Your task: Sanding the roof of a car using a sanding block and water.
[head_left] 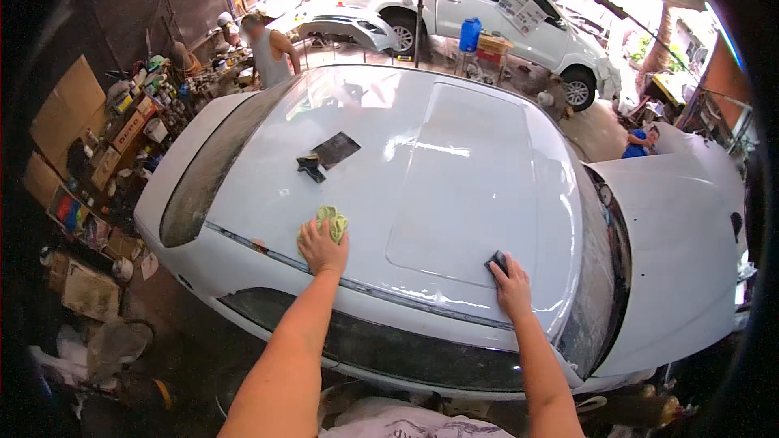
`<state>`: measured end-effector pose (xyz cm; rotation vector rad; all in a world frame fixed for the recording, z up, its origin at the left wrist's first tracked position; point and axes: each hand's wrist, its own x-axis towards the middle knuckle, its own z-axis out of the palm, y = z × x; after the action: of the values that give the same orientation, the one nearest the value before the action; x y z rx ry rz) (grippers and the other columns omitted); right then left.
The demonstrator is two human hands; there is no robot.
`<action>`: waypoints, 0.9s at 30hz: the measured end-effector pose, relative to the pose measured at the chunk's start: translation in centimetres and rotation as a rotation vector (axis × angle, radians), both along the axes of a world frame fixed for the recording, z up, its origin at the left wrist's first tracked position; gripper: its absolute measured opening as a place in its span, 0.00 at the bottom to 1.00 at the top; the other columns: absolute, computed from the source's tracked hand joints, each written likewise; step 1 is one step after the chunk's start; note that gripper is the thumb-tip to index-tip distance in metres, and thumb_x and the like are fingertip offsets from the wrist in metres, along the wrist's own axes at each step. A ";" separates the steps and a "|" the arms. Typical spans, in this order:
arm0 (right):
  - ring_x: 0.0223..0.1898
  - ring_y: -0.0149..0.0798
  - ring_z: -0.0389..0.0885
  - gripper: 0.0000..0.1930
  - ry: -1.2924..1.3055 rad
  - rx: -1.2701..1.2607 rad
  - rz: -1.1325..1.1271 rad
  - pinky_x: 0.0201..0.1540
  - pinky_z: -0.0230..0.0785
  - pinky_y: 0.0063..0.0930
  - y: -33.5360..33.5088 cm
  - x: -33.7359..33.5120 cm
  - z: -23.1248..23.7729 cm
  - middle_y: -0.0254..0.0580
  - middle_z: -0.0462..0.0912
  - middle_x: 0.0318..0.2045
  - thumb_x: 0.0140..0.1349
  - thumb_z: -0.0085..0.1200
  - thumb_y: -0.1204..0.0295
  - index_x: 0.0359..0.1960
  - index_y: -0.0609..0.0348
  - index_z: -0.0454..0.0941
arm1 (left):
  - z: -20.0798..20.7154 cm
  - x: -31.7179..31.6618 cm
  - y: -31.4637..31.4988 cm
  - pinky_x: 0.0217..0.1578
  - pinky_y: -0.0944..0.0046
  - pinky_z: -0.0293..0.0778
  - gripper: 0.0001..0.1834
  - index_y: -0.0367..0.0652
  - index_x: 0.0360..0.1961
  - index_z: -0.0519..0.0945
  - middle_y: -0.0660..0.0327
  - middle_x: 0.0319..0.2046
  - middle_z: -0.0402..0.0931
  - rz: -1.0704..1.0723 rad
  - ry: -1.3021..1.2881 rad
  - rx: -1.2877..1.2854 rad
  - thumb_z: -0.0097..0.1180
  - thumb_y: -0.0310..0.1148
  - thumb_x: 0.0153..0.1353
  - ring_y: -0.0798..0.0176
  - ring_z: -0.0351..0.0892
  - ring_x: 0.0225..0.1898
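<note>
A white car roof [466,186], wet and shiny in places, spreads out in front of me. Over its near left part, my left hand [323,250] presses down on a crumpled yellow-green cloth [333,222], fingers laid over it. My right hand [513,282] grips a small black pad [496,260] against the roof near the corner of the raised panel. Farther from my left hand lie a dark rectangular sheet [336,149], which looks like sandpaper, and beside it a folded black thing with a yellowish edge [310,168].
The white hood [669,235] extends to the right. A person in a grey sleeveless top [272,57] stands beyond the car, and another in blue [641,143] is past the hood. Cluttered shelves [134,126] line the left. A white pickup [495,20] stands behind.
</note>
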<state>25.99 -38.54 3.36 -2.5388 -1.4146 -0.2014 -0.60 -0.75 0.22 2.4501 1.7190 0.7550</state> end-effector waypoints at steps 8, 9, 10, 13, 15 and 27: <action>0.64 0.59 0.70 0.25 -0.147 0.280 -0.169 0.69 0.58 0.52 -2.5 -0.5 -3.3 0.55 0.73 0.63 0.66 0.57 0.65 0.63 0.60 0.72 | 1.3 -0.2 -0.6 0.71 0.34 0.51 0.32 0.53 0.62 0.74 0.55 0.70 0.61 -0.009 0.016 -0.093 0.59 0.56 0.61 0.45 0.50 0.75; 0.65 0.57 0.69 0.24 -0.176 0.219 -0.229 0.70 0.58 0.52 -2.4 -0.6 -3.4 0.53 0.73 0.64 0.66 0.57 0.63 0.62 0.57 0.74 | 1.4 -0.2 -0.7 0.71 0.35 0.51 0.32 0.53 0.62 0.74 0.55 0.70 0.61 -0.010 0.025 -0.081 0.59 0.56 0.61 0.45 0.50 0.75; 0.66 0.56 0.69 0.23 -0.235 0.153 -0.304 0.70 0.57 0.53 -2.4 -0.7 -3.5 0.51 0.72 0.65 0.66 0.57 0.62 0.61 0.54 0.75 | 1.4 -0.1 -0.8 0.71 0.35 0.51 0.32 0.53 0.62 0.74 0.55 0.70 0.61 -0.005 0.022 -0.074 0.59 0.56 0.61 0.45 0.50 0.75; 0.65 0.54 0.69 0.22 -0.159 0.201 -0.304 0.69 0.58 0.52 -2.4 -0.6 -3.3 0.50 0.74 0.63 0.65 0.57 0.62 0.60 0.51 0.76 | 1.3 0.0 -0.8 0.72 0.35 0.50 0.32 0.53 0.63 0.74 0.55 0.70 0.60 0.006 0.011 -0.079 0.60 0.55 0.61 0.46 0.50 0.75; 0.65 0.54 0.69 0.22 -0.111 0.220 -0.302 0.68 0.58 0.52 -2.4 -0.6 -3.2 0.50 0.74 0.63 0.65 0.57 0.62 0.60 0.51 0.76 | 1.2 0.0 -0.8 0.72 0.36 0.50 0.31 0.53 0.63 0.74 0.55 0.70 0.61 -0.011 0.019 -0.042 0.60 0.54 0.61 0.45 0.50 0.75; 0.61 0.55 0.71 0.21 -0.101 0.265 -0.306 0.64 0.62 0.51 -2.2 -0.6 -2.8 0.50 0.74 0.61 0.65 0.57 0.63 0.58 0.53 0.76 | 0.3 0.0 -0.5 0.70 0.35 0.52 0.32 0.54 0.61 0.74 0.55 0.66 0.64 -0.002 0.034 0.005 0.62 0.55 0.59 0.44 0.54 0.73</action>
<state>25.34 -40.78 0.54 -2.5340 -0.9470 -0.5373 -0.64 -1.28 0.48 2.4812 1.7282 0.7229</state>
